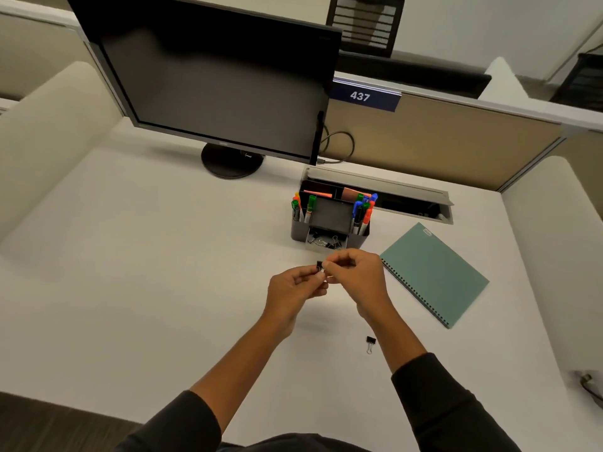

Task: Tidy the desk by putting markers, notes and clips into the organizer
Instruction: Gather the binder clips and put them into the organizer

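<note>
Black binder clip [319, 265] is pinched between the fingertips of the left hand [295, 288] and right hand [355, 272], both closed on it just before the organizer [329, 223] (markers upright, clips in its front tray). Another clip [370, 342] lies on the desk [130, 256] near the right forearm

Both forearms reach forward from dark long sleeves [434, 402] that are pushed up toward the elbows. The left hand [293, 288] and the right hand [357, 275] meet close together above the desk, with the fingertips almost touching. The fingers of each hand are curled and pinch together one small black metal binder clip [319, 265]. The wrists are a little bent, and the right hand sits slightly higher.
</note>
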